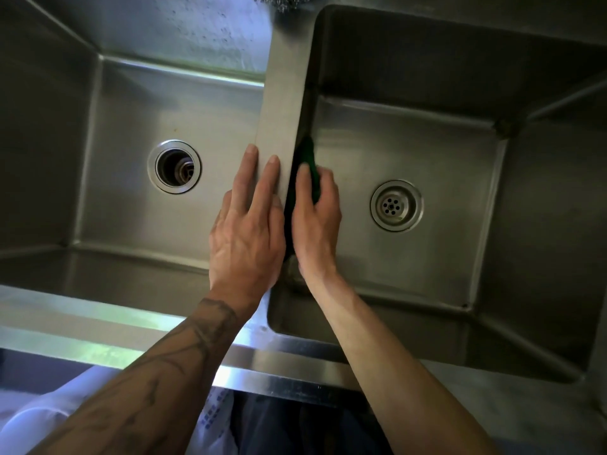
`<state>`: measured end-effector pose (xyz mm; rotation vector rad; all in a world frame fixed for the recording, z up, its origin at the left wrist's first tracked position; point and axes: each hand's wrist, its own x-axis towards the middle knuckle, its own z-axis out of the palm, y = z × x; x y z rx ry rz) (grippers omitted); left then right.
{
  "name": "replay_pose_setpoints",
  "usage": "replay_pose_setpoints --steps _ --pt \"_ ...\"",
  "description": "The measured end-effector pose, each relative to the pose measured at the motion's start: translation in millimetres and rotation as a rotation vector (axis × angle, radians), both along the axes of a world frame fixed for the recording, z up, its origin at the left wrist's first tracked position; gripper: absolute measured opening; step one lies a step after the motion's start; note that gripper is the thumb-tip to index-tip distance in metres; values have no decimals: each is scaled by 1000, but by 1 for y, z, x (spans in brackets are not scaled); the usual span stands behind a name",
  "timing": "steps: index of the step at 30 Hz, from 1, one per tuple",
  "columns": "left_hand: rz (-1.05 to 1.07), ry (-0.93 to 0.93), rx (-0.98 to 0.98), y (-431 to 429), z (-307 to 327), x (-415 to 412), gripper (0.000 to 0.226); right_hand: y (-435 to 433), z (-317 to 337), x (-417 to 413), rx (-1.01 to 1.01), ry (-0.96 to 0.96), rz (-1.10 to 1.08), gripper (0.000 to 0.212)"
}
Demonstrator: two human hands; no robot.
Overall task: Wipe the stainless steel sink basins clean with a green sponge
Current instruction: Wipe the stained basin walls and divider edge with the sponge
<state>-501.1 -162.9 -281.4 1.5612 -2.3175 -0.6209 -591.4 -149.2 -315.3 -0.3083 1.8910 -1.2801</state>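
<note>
1. Gripping the green sponge [311, 156] in the right hand [317, 221], fingers curled over its back, pressing it to the left wall of the right basin [443, 152], just under the divider [287, 93].
2. Resting the left hand [248, 231] flat on that divider, fingers straight, holding nothing.
3. Probably soft, light and squashy, slick when wet; best held across the back, as here.
4. Beyond: left basin [115, 152] with open drain [174, 166], strainer [396, 205] on the right; hard smooth steel, dim light.

dim light gleams on the steel front ledge [98, 326], grey worktop [499, 408] to the right, scourer [289, 2] at back.
</note>
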Motion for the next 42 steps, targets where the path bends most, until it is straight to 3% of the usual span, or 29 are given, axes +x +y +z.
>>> replay_pose_setpoints --steps 3,8,14,18,20,26,31,33,37,42 --pt "-11 12 4 0 0 2 52 -10 3 -5 -60 45 -32 27" --pt "-4 10 -5 1 0 0 53 -8 -33 -2 259 -209 51 54" --pt "-15 9 -6 0 -2 2 52 0 -4 0 -19 -28 10 29" --pt "-13 10 -2 0 0 1 53 -4 -37 1 267 -112 100 54" --pt "-15 9 -4 0 -1 1 53 5 -34 5 345 -151 149 56" --pt "-25 -1 -17 0 0 2 53 17 2 10 22 -4 31 33" --pt "-22 2 -10 1 2 1 53 13 -37 17 342 -122 111 57" --pt "-20 4 11 1 3 0 54 27 -26 22 348 -131 156 64" --pt "-25 1 3 0 3 1 54 38 -3 24 145 -112 109 40" --pt "-32 -10 -15 1 3 1 54 14 -47 13 367 -89 203 50"
